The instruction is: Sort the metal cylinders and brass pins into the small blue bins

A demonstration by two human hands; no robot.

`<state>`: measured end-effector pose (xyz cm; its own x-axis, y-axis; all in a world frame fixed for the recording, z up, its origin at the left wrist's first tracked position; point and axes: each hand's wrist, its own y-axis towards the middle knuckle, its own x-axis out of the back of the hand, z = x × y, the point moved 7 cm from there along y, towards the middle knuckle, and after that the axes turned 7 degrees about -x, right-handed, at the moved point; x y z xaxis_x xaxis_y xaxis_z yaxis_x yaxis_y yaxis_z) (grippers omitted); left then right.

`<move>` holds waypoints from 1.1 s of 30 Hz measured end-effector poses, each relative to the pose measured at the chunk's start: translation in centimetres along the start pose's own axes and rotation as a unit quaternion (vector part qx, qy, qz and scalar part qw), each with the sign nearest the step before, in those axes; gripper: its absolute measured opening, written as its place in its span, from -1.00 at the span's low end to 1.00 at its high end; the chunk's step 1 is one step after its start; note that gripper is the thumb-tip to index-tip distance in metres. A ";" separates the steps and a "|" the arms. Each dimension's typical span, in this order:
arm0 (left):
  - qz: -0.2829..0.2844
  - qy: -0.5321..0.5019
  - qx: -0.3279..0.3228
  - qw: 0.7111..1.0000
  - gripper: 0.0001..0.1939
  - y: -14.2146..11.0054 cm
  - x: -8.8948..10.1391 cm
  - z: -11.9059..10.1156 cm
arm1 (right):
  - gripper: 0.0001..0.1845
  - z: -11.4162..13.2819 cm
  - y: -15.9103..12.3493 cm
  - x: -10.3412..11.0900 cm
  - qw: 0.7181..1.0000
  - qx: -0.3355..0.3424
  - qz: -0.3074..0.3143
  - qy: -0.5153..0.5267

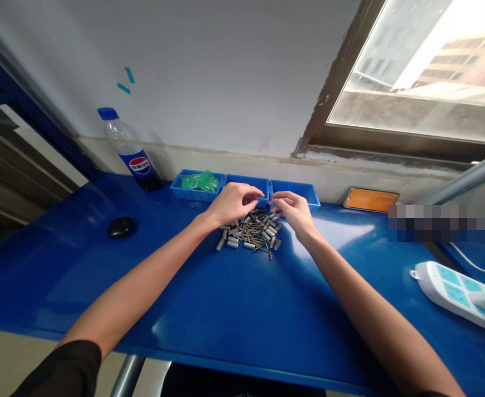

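A loose heap of small metal parts (254, 230), silver cylinders mixed with thin brass-coloured pins or screws, lies on the blue table (226, 309). My left hand (236, 201) hovers at the heap's far left side, fingers curved and thumb apart from them. Opposite it, my right hand (294, 210) is held with its fingers apart, fingertips pointing toward the left hand. Nothing shows in either hand. Just behind the hands stand the middle blue bin (246, 180) and the right blue bin (302, 190); the hands partly cover both.
Left of these, another blue bin (180, 193) holds green plastic pieces or bags (201, 181). A cola bottle (137, 160) and a black computer mouse (121, 227) are at the left. A phone (371, 199) leans against the wall; a white power strip (457, 292) lies at right.
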<state>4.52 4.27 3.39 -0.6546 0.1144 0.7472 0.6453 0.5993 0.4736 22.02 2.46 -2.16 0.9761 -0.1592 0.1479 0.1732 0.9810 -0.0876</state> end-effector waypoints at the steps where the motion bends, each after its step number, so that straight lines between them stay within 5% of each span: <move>1: -0.016 -0.038 0.016 0.999 -0.73 0.0 0.2 0.0 | -0.77 0.0 0.0 -0.2 1.000 -0.003 0.007 -0.002; 9: -0.036 -0.232 0.092 0.968 -0.80 -0.1 0.0 0.8 | -0.76 -0.6 -0.3 -1.7 0.993 -0.047 0.099 0.048; 21: -0.030 -0.218 0.081 0.972 -0.78 -0.2 -0.5 1.2 | -0.66 -0.9 -0.3 -2.0 0.973 -0.067 0.148 0.163; 25: -0.026 -0.125 0.073 0.989 -0.86 -0.3 -0.4 1.6 | -0.64 -0.2 -0.3 -1.4 0.985 -0.040 0.094 0.141; 33: 0.150 0.124 0.084 0.977 -0.75 -1.3 -2.1 2.0 | -0.59 0.3 0.1 2.2 0.993 0.013 -0.101 0.064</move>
<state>4.30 4.83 0.25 -0.3172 0.1221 0.9405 0.7056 0.6930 0.1480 24.15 2.26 -1.52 0.9308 -0.3639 0.0329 0.3651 0.9300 -0.0424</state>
